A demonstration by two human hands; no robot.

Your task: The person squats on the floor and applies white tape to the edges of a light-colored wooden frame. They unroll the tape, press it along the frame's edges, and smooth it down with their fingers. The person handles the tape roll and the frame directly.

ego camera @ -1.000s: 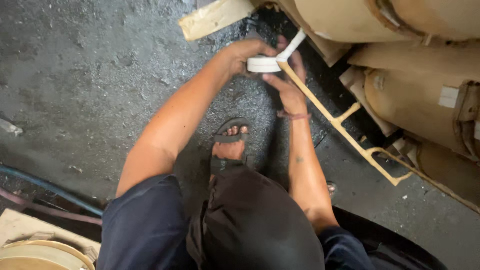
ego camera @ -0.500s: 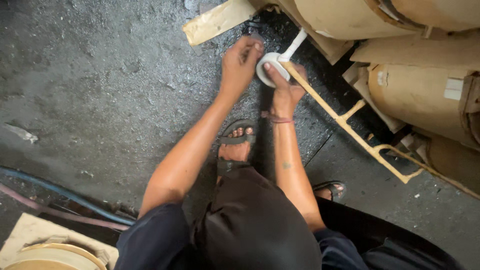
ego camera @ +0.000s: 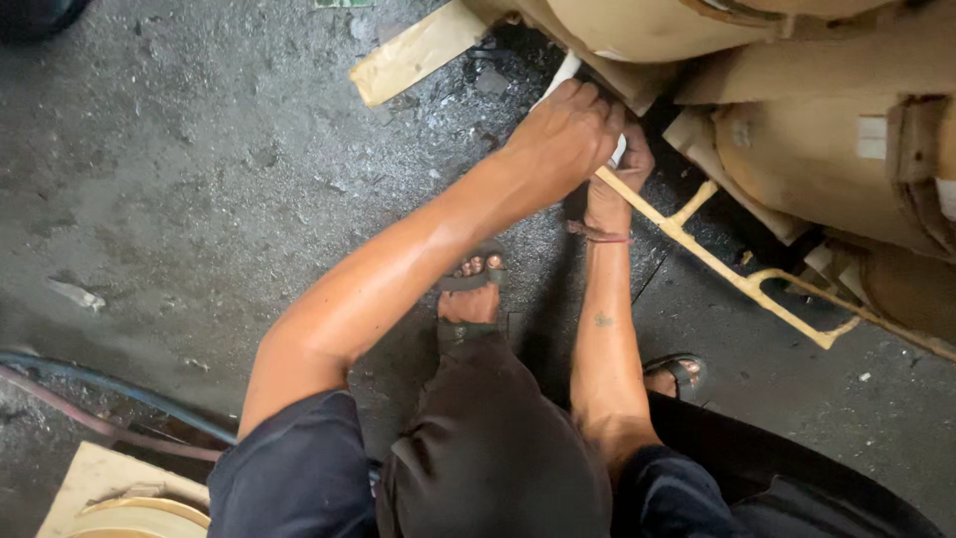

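The left hand (ego camera: 563,134) is curling knuckles-up over a white tape roll (ego camera: 615,149), gripping it against the yellow frame (ego camera: 697,244). The right hand (ego camera: 627,169) is pinching the same roll from below, forearm stretching straight out above the grey floor (ego camera: 199,179).

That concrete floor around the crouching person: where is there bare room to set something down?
Bare floor lies left of the left hand, bordered by the cardboard strip and the hoses. It is crowded where the right hand meets the yellow frame and wrapped rolls.
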